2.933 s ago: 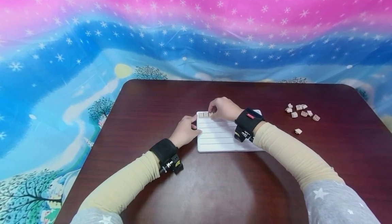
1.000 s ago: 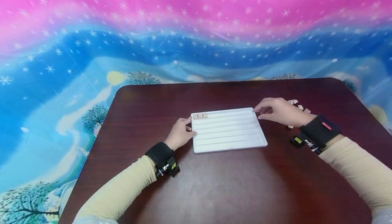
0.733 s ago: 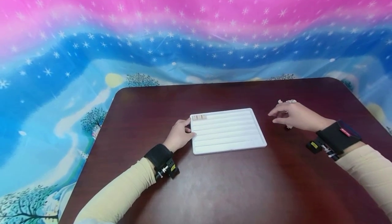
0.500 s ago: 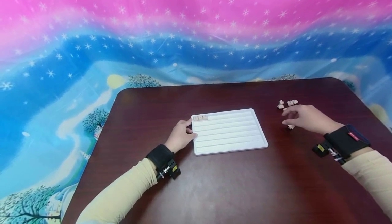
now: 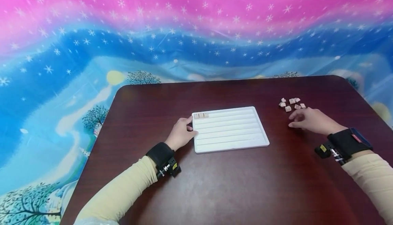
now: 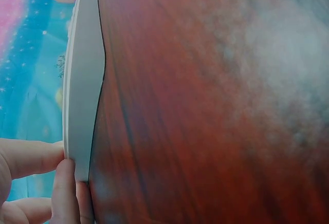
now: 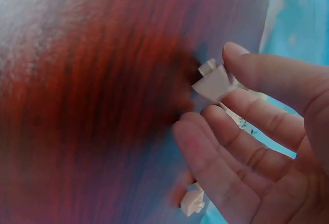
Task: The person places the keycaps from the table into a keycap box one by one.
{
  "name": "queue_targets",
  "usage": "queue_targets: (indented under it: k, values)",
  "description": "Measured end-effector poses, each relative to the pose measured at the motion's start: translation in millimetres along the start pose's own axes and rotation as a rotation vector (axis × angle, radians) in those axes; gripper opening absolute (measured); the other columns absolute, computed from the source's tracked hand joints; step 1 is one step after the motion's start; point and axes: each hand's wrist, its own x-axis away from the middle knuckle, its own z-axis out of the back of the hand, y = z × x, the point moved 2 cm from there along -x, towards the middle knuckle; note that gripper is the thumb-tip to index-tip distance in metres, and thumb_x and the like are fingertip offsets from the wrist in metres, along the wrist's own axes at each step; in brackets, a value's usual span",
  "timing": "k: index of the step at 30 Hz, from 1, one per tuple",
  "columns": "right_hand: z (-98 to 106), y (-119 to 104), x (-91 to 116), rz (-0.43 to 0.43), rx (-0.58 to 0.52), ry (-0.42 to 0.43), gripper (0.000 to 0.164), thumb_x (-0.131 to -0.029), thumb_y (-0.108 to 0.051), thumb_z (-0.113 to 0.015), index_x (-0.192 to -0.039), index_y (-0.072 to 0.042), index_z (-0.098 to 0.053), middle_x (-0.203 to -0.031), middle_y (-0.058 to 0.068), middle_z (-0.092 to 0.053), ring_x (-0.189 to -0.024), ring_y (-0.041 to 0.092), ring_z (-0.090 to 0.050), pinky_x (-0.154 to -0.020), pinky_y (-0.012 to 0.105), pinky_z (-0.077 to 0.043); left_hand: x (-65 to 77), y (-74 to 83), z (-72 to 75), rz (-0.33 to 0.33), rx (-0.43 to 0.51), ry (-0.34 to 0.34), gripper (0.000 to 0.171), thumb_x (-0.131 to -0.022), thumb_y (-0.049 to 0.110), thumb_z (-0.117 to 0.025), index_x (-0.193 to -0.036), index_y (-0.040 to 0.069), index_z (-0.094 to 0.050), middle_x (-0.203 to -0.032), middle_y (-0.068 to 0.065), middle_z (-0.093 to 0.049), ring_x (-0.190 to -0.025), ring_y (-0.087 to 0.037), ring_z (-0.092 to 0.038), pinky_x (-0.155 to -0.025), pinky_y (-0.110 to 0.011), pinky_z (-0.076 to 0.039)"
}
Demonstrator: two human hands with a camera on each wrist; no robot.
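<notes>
A white tray (image 5: 230, 129) with raised lengthwise ridges lies on the table. Three small beige, keycap-like pieces (image 5: 201, 115) stand side by side in its far left corner. My left hand (image 5: 180, 134) holds the tray's left edge, thumb over the rim; in the left wrist view fingers (image 6: 64, 190) meet that edge. Off the tray's right side, my right hand (image 5: 313, 121) hovers low, thumb and index finger apart. Between them in the right wrist view is a beige piece (image 7: 212, 85); a firm pinch on it is not plain. The head view hides that piece.
Several loose beige pieces (image 5: 288, 109) lie scattered beyond the right hand. One more piece (image 7: 193, 202) shows below the fingers in the right wrist view. The dark brown table (image 5: 233, 184) has rounded far corners, and a printed cloth (image 5: 196, 47) hangs behind it.
My right hand has left the far left corner of the tray and moved right to the loose pieces. The left hand stays at the tray's edge.
</notes>
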Motion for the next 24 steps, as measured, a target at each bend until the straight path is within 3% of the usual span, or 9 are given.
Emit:
queue_targets:
  k: [14,22,24]
  values:
    - [-4.2,6.2,-1.0,0.017,0.039,0.051,0.018,-0.088,-0.008,-0.078,-0.103,0.0,-0.076,-0.095,0.005,-0.071,-0.084,0.024,-0.063,-0.072,0.042,-0.048,-0.5,-1.8,-0.3,-0.003,-0.006,-0.002,0.072,-0.094,0.009,-0.074,-0.157,0.003,-0.039,-0.145,-0.018,-0.049,-0.101,-0.021,-0.06,-0.083,-0.032,-0.047]
    - [-1.6,0.7,-0.1,0.012,-0.003,0.076,0.018,-0.09,-0.006,-0.076,-0.107,0.0,-0.077,-0.121,0.03,-0.064,-0.096,0.034,-0.061,-0.071,0.041,-0.045,-0.6,-0.2,0.3,-0.004,-0.008,-0.002,0.072,-0.094,0.009,-0.074,-0.157,0.003,-0.039,-0.146,-0.018,-0.048,-0.102,-0.022,-0.061,-0.085,-0.033,-0.048]
    - [-0.4,-1.9,0.5,0.007,-0.018,0.074,0.019,-0.091,-0.005,-0.074,-0.109,0.0,-0.077,-0.128,0.034,-0.059,-0.107,0.041,-0.06,-0.071,0.04,-0.047,-0.7,-0.3,0.2,-0.003,-0.01,-0.002,0.072,-0.094,0.009,-0.075,-0.156,0.002,-0.039,-0.145,-0.018,-0.049,-0.102,-0.022,-0.061,-0.084,-0.033,-0.048]
